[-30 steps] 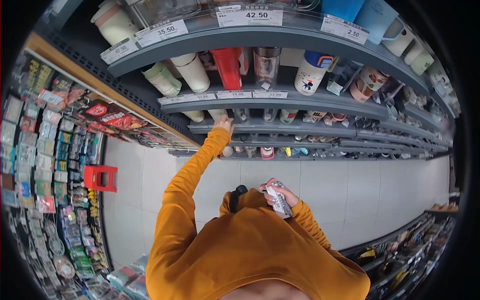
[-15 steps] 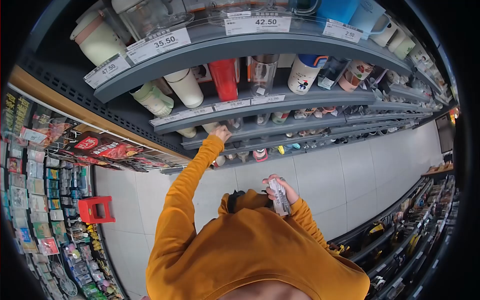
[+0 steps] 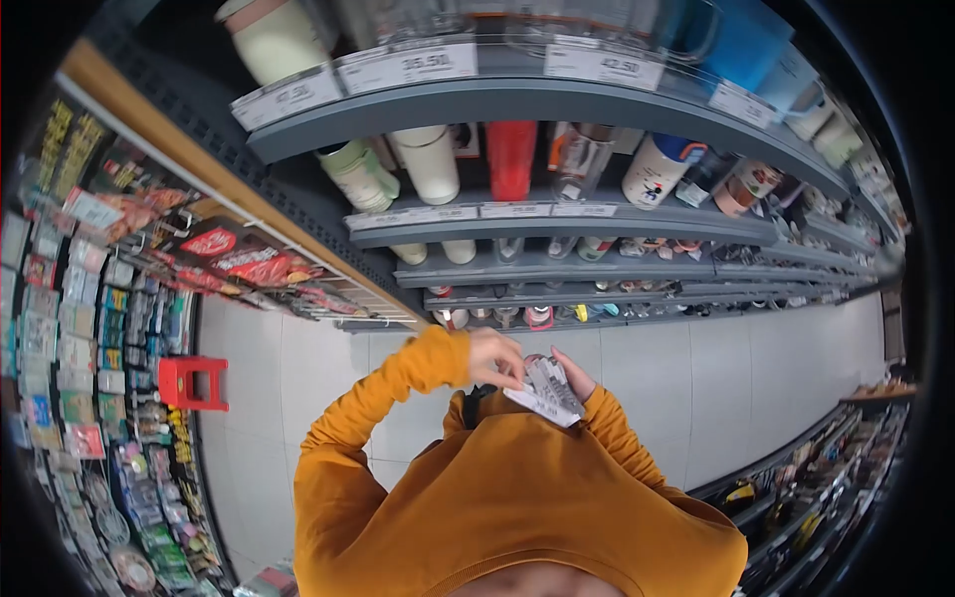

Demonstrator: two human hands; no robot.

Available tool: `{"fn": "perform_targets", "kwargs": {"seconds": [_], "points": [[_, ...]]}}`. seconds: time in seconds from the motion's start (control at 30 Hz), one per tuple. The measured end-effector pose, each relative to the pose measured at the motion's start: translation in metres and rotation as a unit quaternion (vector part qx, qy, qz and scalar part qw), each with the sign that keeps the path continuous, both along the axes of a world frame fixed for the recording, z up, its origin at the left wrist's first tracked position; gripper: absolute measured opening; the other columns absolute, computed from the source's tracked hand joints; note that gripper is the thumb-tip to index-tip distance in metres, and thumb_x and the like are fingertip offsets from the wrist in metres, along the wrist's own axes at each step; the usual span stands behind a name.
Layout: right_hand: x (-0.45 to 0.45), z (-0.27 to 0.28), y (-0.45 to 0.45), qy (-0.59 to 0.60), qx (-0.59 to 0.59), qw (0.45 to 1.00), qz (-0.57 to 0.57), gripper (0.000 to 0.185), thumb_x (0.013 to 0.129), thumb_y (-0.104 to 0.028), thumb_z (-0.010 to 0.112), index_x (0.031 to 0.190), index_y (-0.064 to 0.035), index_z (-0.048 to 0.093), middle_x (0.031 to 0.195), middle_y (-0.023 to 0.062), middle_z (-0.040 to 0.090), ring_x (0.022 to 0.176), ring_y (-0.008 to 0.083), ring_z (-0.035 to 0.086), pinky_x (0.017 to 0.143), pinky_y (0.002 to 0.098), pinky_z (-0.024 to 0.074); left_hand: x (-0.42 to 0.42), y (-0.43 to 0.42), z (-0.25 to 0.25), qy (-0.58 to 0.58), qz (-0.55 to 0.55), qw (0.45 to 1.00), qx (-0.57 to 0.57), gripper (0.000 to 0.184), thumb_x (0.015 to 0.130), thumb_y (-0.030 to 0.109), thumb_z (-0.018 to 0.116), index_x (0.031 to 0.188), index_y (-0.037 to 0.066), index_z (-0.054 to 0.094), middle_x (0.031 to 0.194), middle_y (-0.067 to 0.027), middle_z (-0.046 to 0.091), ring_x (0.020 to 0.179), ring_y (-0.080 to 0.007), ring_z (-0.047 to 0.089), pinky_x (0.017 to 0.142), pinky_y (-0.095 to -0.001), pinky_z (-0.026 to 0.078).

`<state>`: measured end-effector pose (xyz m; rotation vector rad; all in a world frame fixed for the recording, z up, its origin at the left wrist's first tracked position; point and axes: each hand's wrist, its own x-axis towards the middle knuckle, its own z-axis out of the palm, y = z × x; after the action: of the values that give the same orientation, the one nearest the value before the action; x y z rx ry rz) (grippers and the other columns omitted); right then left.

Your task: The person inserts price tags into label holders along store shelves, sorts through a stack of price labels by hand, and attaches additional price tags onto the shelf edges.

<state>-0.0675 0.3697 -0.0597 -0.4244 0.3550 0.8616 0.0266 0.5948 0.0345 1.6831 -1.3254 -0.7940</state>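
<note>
Labels point(image 3: 547, 394), printed price slips in a stack, sit in front of the mustard sweater point(image 3: 527, 488), in the right hand point(image 3: 574, 372). We find that grip closed around the stack, with most of its fingers hidden behind it. The left hand point(image 3: 493, 358) meets the stack's left corner with bunched fingertips (blurred; we cannot tell whether they pinch a slip). Much of the print is unreadable to us. We note a dark object point(image 3: 472, 408) below the left hand, too covered to identify. Shelves point(image 3: 537, 105) ahead hold bottles point(image 3: 511, 159); the topmost wares are cut off by the frame, the lower ones by shelf edges. Pale tiled floor point(image 3: 637, 373) lies beneath; a red stool point(image 3: 177, 383) stands to the left.
</note>
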Motion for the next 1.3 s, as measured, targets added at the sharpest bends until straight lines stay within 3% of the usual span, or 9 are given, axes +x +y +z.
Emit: {"fn": "perform_targets", "kwargs": {"seconds": [0.13,0.17,0.33,0.43,0.5,0.6,0.83,1.13,1.3], "points": [[0.002,-0.006,0.013,-0.156,-0.049,0.964,0.208,0.048,0.096,-0.042,0.038,0.122,-0.0029,0.048,0.104,0.0143,0.063,0.090,0.0257,0.065,0.081,0.0329,0.0525,-0.021,-0.006,-0.009,-0.052,0.010,0.998,0.047,0.011,0.082,0.018,0.066,0.082,0.007,0.067,0.078,-0.0053,0.059,0.071,-0.0204,0.059,0.066,-0.0312,0.049],[0.005,-0.027,0.007,-0.101,-0.058,0.964,0.239,0.042,0.094,-0.033,0.043,0.125,-0.0052,0.045,0.106,0.0130,0.060,0.079,0.0233,0.062,0.071,0.0320,0.0522,-0.021,-0.005,-0.009,-0.061,0.012,0.997,0.053,0.011,0.082,0.018,0.066,0.081,0.006,0.066,0.078,-0.0053,0.058,0.070,-0.0207,0.059,0.065,-0.0315,0.048],[0.004,0.022,0.016,-0.129,0.039,0.984,0.118,0.043,0.088,-0.020,0.052,0.129,-0.0094,0.040,0.117,0.0126,0.051,0.067,0.0151,0.044,0.055,0.0277,0.0416,0.001,0.040,0.021,-0.068,0.156,0.985,-0.034,0.012,0.082,0.019,0.066,0.087,0.008,0.066,0.083,-0.0054,0.060,0.077,-0.0197,0.061,0.069,-0.0319,0.049],[0.006,0.016,0.021,-0.117,0.080,0.984,0.109,0.038,0.089,-0.019,0.051,0.124,-0.0073,0.042,0.117,0.0123,0.050,0.067,0.0145,0.044,0.054,0.0269,0.0418,0.031,0.074,0.058,-0.340,0.382,0.859,-0.035,0.008,0.082,0.007,0.063,0.090,0.004,0.065,0.087,-0.0106,0.061,0.076,-0.0252,0.060,0.065,-0.0314,0.050],[0.004,0.010,0.026,-0.113,0.106,0.982,0.106,0.034,0.091,-0.021,0.051,0.121,-0.0058,0.043,0.115,0.0119,0.050,0.066,0.0134,0.043,0.053,0.0256,0.0412,0.051,0.099,0.074,-0.303,0.517,0.801,-0.015,0.012,0.085,0.011,0.060,0.095,0.004,0.063,0.087,-0.0117,0.058,0.083,-0.0291,0.059,0.074,-0.0354,0.049],[0.000,0.004,0.035,-0.153,0.124,0.974,0.113,0.030,0.093,-0.023,0.050,0.116,-0.0041,0.044,0.112,0.0113,0.050,0.064,0.0114,0.041,0.052,0.0233,0.0399,0.079,0.121,0.064,-0.503,0.511,0.696,0.033,0.019,0.081,0.014,0.065,0.099,0.006,0.063,0.092,-0.0068,0.058,0.083,-0.0235,0.059,0.070,-0.0324,0.049],[-0.002,0.005,0.047,-0.179,0.072,0.973,0.129,0.042,0.093,-0.021,0.051,0.130,-0.0043,0.038,0.105,0.0095,0.049,0.063,0.0100,0.040,0.050,0.0216,0.0381,0.107,0.140,0.031,-0.569,0.446,0.685,0.096,0.015,0.075,0.021,0.069,0.084,0.010,0.063,0.087,0.0004,0.057,0.084,-0.0196,0.057,0.070,-0.0320,0.047],[0.001,0.003,0.051,-0.171,0.045,0.975,0.133,0.042,0.095,-0.021,0.048,0.131,-0.0045,0.037,0.104,0.0090,0.049,0.063,0.0094,0.040,0.050,0.0217,0.0380,0.132,0.142,0.066,-0.480,0.367,0.770,0.205,0.015,0.074,0.024,0.070,0.078,0.012,0.062,0.078,-0.0038,0.061,0.077,-0.0260,0.062,0.067,-0.0373,0.050],[0.004,-0.003,0.052,-0.177,0.046,0.975,0.129,0.043,0.096,-0.023,0.047,0.133,-0.0039,0.037,0.107,0.0081,0.051,0.063,0.0096,0.040,0.050,0.0212,0.0369,0.116,0.135,0.101,-0.534,0.410,0.724,0.151,0.014,0.078,0.024,0.068,0.077,0.011,0.065,0.077,-0.0027,0.061,0.071,-0.0239,0.062,0.062,-0.0355,0.050]]}}
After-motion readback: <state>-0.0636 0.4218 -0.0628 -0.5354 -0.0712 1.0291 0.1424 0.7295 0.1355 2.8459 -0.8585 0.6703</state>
